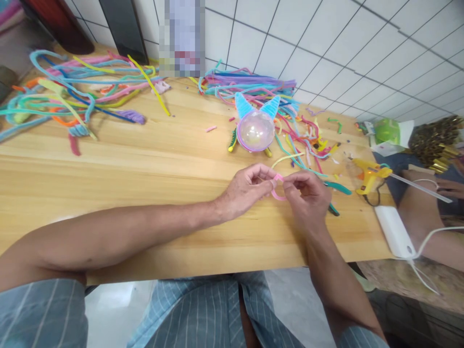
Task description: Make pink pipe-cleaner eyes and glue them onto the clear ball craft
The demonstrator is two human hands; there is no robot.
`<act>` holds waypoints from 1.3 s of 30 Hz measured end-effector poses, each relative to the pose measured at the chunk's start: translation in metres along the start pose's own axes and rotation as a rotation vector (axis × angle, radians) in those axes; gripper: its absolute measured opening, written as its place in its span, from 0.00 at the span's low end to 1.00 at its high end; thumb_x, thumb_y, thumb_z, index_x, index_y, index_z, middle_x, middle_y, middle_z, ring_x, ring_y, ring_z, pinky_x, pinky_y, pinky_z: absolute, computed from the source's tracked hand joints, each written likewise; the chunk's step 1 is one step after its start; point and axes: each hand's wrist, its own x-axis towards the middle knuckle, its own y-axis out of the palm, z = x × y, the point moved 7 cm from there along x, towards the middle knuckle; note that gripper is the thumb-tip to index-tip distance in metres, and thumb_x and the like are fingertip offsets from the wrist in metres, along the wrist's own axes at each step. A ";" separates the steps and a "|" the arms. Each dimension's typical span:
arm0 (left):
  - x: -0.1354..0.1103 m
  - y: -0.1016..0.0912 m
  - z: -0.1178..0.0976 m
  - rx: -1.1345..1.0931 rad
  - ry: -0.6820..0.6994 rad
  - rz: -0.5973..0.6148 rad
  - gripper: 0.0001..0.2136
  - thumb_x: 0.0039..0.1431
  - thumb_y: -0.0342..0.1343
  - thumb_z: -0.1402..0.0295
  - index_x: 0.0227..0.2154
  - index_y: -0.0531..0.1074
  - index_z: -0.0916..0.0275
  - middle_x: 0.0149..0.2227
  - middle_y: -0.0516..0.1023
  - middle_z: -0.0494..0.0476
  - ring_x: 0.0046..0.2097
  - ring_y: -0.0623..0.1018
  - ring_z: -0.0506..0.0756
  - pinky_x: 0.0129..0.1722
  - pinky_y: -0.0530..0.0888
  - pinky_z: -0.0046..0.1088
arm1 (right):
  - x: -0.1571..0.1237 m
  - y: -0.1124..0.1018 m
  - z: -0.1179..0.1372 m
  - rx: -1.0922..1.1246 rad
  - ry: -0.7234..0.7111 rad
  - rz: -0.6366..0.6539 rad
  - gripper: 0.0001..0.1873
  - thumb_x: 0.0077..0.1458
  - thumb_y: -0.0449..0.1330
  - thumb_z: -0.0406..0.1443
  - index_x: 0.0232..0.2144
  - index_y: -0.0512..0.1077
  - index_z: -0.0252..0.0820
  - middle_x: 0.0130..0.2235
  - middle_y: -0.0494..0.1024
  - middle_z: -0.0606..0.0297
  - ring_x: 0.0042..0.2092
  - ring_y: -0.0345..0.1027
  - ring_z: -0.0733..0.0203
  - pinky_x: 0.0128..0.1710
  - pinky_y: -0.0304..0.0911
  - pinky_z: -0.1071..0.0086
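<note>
Pink pipe cleaner [277, 189] pinched by closed fingertips of left hand [246, 189] and right hand [308, 195].
Probably light, bendy; best gripped near ends.

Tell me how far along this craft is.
Done: the ball carries two blue ears. In hand: left hand and right hand bend a pink pipe cleaner. Left: that piece is not yet on the ball; the glue gun lies untouched.
</note>
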 end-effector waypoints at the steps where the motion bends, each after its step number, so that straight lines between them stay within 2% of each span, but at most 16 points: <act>1: 0.000 0.000 0.000 0.004 -0.001 0.001 0.11 0.58 0.73 0.65 0.39 0.80 0.64 0.35 0.81 0.50 0.32 0.76 0.46 0.35 0.73 0.24 | 0.000 0.000 0.000 0.002 -0.002 0.003 0.06 0.63 0.72 0.40 0.33 0.81 0.50 0.28 0.79 0.70 0.28 0.67 0.62 0.26 0.63 0.67; 8: -0.001 0.002 0.000 0.011 -0.023 0.031 0.15 0.58 0.75 0.60 0.40 0.80 0.63 0.34 0.82 0.50 0.31 0.76 0.47 0.34 0.74 0.24 | 0.001 0.000 0.000 -0.002 0.004 -0.003 0.05 0.61 0.71 0.38 0.32 0.81 0.50 0.28 0.79 0.70 0.28 0.67 0.62 0.26 0.62 0.67; 13: -0.002 0.001 -0.001 0.019 -0.033 0.025 0.10 0.65 0.69 0.60 0.38 0.79 0.62 0.31 0.80 0.50 0.31 0.77 0.48 0.33 0.74 0.24 | 0.001 -0.001 0.002 0.007 -0.006 -0.001 0.04 0.60 0.70 0.35 0.32 0.81 0.50 0.28 0.79 0.71 0.28 0.67 0.62 0.26 0.62 0.67; 17: 0.000 0.000 -0.002 0.040 -0.041 0.012 0.12 0.68 0.64 0.58 0.32 0.76 0.61 0.28 0.77 0.50 0.31 0.77 0.49 0.33 0.75 0.24 | 0.002 0.000 0.004 0.005 -0.005 0.021 0.04 0.59 0.69 0.35 0.32 0.81 0.50 0.27 0.78 0.71 0.28 0.66 0.62 0.27 0.63 0.67; 22: 0.001 -0.001 -0.005 0.094 -0.011 0.019 0.13 0.64 0.66 0.58 0.31 0.75 0.61 0.27 0.76 0.49 0.29 0.75 0.48 0.33 0.73 0.25 | 0.003 0.001 0.009 0.015 -0.060 0.059 0.08 0.58 0.66 0.29 0.32 0.80 0.49 0.28 0.78 0.72 0.28 0.66 0.64 0.29 0.62 0.67; 28: 0.002 -0.002 -0.008 0.140 -0.009 0.012 0.19 0.58 0.72 0.51 0.29 0.75 0.62 0.25 0.74 0.46 0.28 0.71 0.47 0.31 0.69 0.24 | 0.003 0.001 0.013 -0.004 -0.093 0.095 0.09 0.58 0.64 0.27 0.32 0.79 0.48 0.29 0.77 0.73 0.28 0.66 0.66 0.30 0.61 0.68; 39: 0.002 -0.002 -0.004 0.198 -0.108 0.019 0.21 0.55 0.71 0.49 0.26 0.73 0.61 0.22 0.71 0.46 0.26 0.69 0.47 0.28 0.65 0.25 | 0.006 0.002 0.016 0.020 -0.074 0.153 0.10 0.57 0.64 0.27 0.31 0.80 0.48 0.29 0.78 0.72 0.28 0.66 0.65 0.30 0.58 0.67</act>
